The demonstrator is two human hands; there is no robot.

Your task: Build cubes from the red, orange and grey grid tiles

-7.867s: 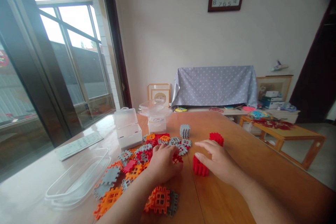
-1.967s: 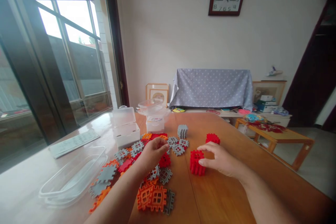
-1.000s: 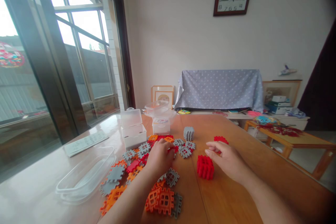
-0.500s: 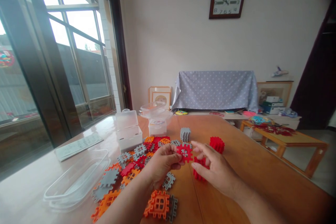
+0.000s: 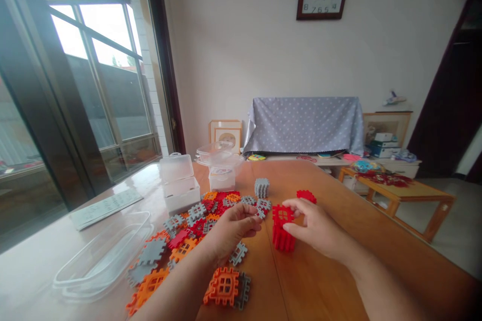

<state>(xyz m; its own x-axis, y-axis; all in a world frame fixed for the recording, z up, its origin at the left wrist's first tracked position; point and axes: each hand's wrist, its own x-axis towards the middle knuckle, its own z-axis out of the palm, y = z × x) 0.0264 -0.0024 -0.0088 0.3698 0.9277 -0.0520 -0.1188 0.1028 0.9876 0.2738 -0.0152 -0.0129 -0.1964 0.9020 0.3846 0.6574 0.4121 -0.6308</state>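
My right hand pinches a red window-patterned interlocking block by its right edge, between thumb and fingers. This block is over a stack of red blocks; whether it touches the stack I cannot tell. To the left, my left hand hovers over the loose pieces with fingers curled and thumb and forefinger slightly apart, apparently with nothing in them. Grey blocks show just beyond its fingertips. Behind my right hand is another red stack, partly hidden. A grey stack stands farther back.
Orange, grey and red blocks lie in a loose heap on the left of the wooden table. Around it are a clear plastic tub, a lidded white box, stacked clear containers and a printed sheet.
The red block has passed from my left hand to my right hand and moved right, over the red stack. My left hand has let go of it. The view has shifted slightly.
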